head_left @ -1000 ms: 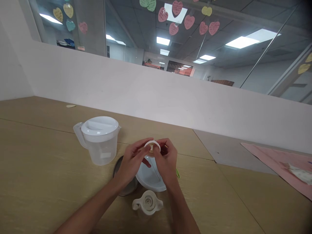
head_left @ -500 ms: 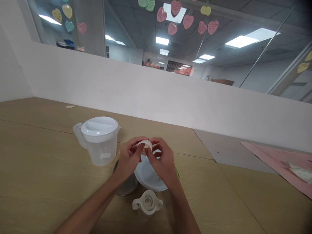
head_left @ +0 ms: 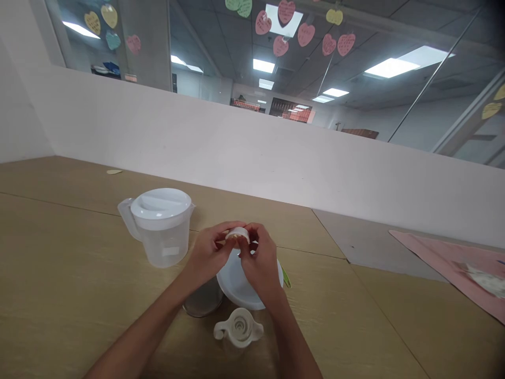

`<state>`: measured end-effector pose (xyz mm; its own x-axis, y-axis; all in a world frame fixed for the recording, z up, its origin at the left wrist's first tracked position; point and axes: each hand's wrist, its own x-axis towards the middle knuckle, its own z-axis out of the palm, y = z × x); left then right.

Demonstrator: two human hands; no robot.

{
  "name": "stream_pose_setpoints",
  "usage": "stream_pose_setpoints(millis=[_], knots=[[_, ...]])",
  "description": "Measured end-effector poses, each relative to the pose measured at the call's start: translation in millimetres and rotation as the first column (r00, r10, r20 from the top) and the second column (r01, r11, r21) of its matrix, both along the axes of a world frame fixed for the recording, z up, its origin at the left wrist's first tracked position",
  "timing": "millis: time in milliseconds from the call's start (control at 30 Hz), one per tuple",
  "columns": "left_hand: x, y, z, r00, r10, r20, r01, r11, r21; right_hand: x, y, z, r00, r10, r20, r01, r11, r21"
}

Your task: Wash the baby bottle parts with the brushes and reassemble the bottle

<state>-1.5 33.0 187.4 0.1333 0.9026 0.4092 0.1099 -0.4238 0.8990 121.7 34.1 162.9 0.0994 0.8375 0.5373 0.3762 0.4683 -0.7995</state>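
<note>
My left hand (head_left: 211,250) and my right hand (head_left: 260,258) meet in front of me, both closed on a small round white piece (head_left: 239,232) with a curved rim. The thumbs press into its near side, where something pale beige shows; its exact kind is hard to make out. Beneath the hands lies a round white bowl or lid (head_left: 240,284). A dark grey round container (head_left: 203,299) sits at its left, partly hidden by my left forearm. Nearer to me stands a small white cup-shaped part (head_left: 240,326) with a hooked arm and a side tab, ringed inside.
A translucent lidded pitcher (head_left: 163,231) stands to the left, handle leftward. Something green (head_left: 286,278) sticks out right of the white bowl or lid. A pink cloth (head_left: 445,258) with a clear plastic packet lies far right. The white wall (head_left: 236,142) closes the tabletop's back.
The white piece has tipped and shifted slightly right, so less of its inside shows. Both thumbs have come closer together on it. The things on the table stay put.
</note>
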Motion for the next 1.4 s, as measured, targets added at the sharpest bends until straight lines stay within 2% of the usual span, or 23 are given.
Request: stream_pose_setpoints(millis=[133, 267, 367, 500, 567, 633, 733, 900, 967, 1100, 1167, 1233, 1300, 1400], knots=[[-0.2, -1.0, -0.6, 0.998, 0.06, 0.027, -0.061, 0.997, 0.046, -1.0, -3.8, 5.3, 0.998, 0.051, -0.025, -0.051, 0.999, -0.013], [-5.7, -5.6, 3.0, 0.996, 0.042, 0.078, -0.047, 0.997, 0.055, 5.5, -7.8, 14.0, 0.965, 0.221, -0.141, -0.231, 0.971, -0.058], [-9.0, -8.6, 5.0, 0.992, -0.085, 0.091, 0.086, 0.996, -0.014, 13.8, -7.3, 17.6, 0.923, 0.304, -0.234, -0.323, 0.945, -0.047], [-8.4, -8.1, 3.1, 0.932, -0.313, 0.182, 0.332, 0.939, -0.086, 22.1, -2.3, 17.3, 0.914, 0.302, -0.27, -0.335, 0.938, -0.084], [-7.4, -6.4, 0.7, 0.893, -0.37, 0.256, 0.405, 0.909, -0.1, 23.7, -0.3, 16.4, 0.9, 0.324, -0.292, -0.368, 0.923, -0.11], [-6.5, -5.0, -1.5, 0.864, -0.377, 0.333, 0.431, 0.896, -0.107, 23.0, 0.3, 15.8, 0.883, 0.334, -0.331, -0.392, 0.912, -0.125], [-4.0, -6.5, -1.9, 0.862, -0.34, 0.375, 0.396, 0.915, -0.08, 17.5, -0.9, 15.0, 0.871, 0.308, -0.383, -0.381, 0.915, -0.131], [6.5, -17.0, 2.9, 0.942, -0.226, 0.25, 0.232, 0.973, 0.004, 4.8, -0.7, 10.3, 0.815, 0.26, -0.518, -0.368, 0.923, -0.116], [9.8, -19.8, 3.1, 0.971, -0.147, 0.19, 0.145, 0.989, 0.022, 2.1, 0.7, 7.9, 0.773, 0.243, -0.586, -0.408, 0.898, -0.164], [9.0, -21.2, 0.5, 0.999, 0.03, -0.015, -0.028, 0.993, 0.116, -0.8, -0.2, 9.1, 0.647, 0.241, -0.723, -0.563, 0.791, -0.24], [6.7, -22.2, -0.8, 0.978, 0.152, -0.141, -0.121, 0.97, 0.209, -3.1, -2.8, 11.8, 0.612, 0.193, -0.767, -0.575, 0.774, -0.264], [5.1, -24.2, -1.2, 0.936, 0.251, -0.246, -0.171, 0.937, 0.304, -6.5, -5.3, 13.6, 0.602, 0.137, -0.787, -0.535, 0.801, -0.269], [4.7, -26.8, -1.0, 0.898, 0.296, -0.325, -0.164, 0.912, 0.376, -10.1, -6.7, 13.3, 0.589, 0.095, -0.802, -0.477, 0.842, -0.251], [5.1, -28.9, -0.9, 0.838, 0.336, -0.429, -0.134, 0.89, 0.436, -13.2, -5.8, 9.7, 0.576, 0.047, -0.816, -0.425, 0.87, -0.25]])
